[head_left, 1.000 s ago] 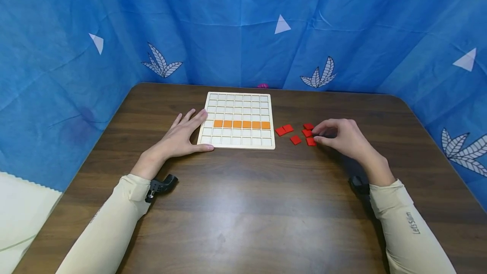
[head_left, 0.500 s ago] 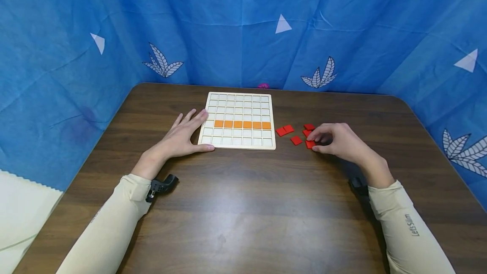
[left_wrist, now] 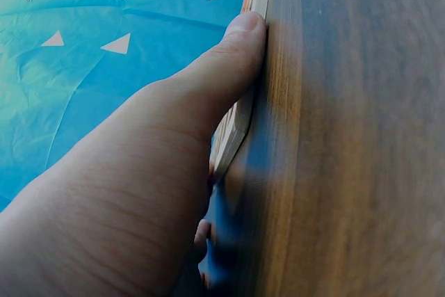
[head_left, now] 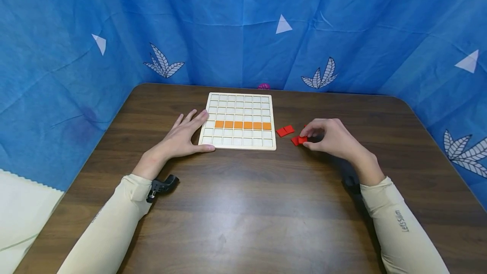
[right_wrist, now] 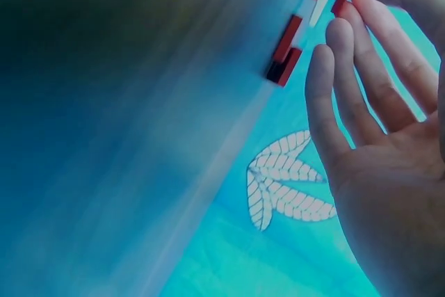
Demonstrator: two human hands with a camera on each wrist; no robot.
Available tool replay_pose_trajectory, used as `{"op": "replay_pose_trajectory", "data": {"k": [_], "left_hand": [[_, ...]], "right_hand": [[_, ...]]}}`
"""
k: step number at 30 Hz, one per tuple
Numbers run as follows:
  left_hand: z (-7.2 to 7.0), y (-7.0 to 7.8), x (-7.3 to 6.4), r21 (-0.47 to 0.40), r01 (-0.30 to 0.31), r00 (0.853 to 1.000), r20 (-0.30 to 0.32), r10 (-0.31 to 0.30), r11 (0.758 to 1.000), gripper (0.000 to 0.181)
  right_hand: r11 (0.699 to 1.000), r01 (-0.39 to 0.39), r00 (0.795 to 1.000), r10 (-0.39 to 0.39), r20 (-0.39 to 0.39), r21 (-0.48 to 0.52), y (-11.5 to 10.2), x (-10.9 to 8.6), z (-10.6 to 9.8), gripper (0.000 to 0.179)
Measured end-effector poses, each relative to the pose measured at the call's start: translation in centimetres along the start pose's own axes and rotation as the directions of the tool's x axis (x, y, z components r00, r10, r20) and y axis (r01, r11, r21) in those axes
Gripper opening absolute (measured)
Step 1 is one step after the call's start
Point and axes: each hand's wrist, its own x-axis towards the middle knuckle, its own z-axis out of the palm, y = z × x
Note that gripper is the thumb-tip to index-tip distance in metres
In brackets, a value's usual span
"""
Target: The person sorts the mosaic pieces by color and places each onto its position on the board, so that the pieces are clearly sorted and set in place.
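Separating board and right hand are red tiles.

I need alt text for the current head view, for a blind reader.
A person's right hand pinches a red tile over a brown wooden table, to the right of a pale gridded board holding a row of six orange tiles. The left hand touches the board's left edge, and other red tiles lie between the board and the right hand.

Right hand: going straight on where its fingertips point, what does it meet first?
Probably the loose red tile, just left of the held tile in the head view. The right hand's height over the table is unclear, so it might pass above.
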Motion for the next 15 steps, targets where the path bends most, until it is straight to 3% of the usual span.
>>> {"op": "replay_pose_trajectory", "data": {"k": [15], "left_hand": [[0.0,-0.1,0.0,-0.001,0.003,1.000,0.002,-0.003,1.000,0.115]], "right_hand": [[0.993,0.045,0.998,-0.041,-0.036,0.105,-5.3,5.6,3.0,0.027]]}}
